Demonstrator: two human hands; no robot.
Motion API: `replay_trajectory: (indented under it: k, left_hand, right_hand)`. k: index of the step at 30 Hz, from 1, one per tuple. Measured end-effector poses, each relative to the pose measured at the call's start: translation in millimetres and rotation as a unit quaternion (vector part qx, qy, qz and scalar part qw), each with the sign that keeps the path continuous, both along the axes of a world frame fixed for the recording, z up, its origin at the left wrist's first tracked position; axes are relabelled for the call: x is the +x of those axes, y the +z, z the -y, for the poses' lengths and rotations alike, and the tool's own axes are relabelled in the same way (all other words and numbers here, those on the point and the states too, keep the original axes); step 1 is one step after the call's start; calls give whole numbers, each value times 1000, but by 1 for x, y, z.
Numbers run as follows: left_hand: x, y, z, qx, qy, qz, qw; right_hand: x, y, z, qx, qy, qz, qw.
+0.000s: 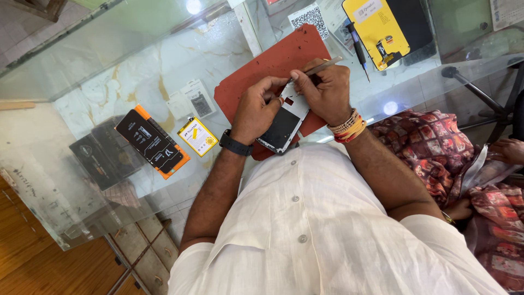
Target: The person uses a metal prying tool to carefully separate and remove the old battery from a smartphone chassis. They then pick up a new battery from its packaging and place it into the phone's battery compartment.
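An opened phone frame (286,123) with a dark lower panel and silver upper part lies on a red mat (262,65) over the glass counter. My left hand (255,109) grips the frame's left edge and wears a black wrist band. My right hand (325,90) pinches metal tweezers (325,66), their tip at the top of the frame. Bangles and threads circle my right wrist.
A black and orange box (153,143) and a yellow battery (197,136) lie left of the mat. A yellow-backed screen panel (382,30) and a screwdriver (357,49) sit at the top. Another person in patterned cloth (464,164) sits to the right.
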State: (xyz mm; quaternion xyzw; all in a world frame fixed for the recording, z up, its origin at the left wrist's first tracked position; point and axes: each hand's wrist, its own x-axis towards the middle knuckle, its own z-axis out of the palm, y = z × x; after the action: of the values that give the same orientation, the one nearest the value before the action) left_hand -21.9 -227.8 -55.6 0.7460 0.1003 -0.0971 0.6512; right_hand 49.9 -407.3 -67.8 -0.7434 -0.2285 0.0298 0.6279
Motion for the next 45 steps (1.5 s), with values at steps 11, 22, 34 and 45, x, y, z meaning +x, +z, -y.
replay_trajectory:
  k: [11, 22, 34, 45]
  left_hand:
    - [-5, -7, -3, -12, 4, 5, 1000]
    - [-4, -5, 0, -15, 6, -29, 999]
    - [-4, -9, -4, -13, 0, -12, 1000]
    - [-3, -6, -4, -5, -3, -9, 1000]
  right_hand:
    - [-5, 2, -3, -3, -10, -4, 1000]
    - [-4, 0, 1, 21, -22, -31, 999]
    - [-6, -4, -3, 2, -13, -19, 1000]
    - [-5, -5, -2, 3, -11, -20, 1000]
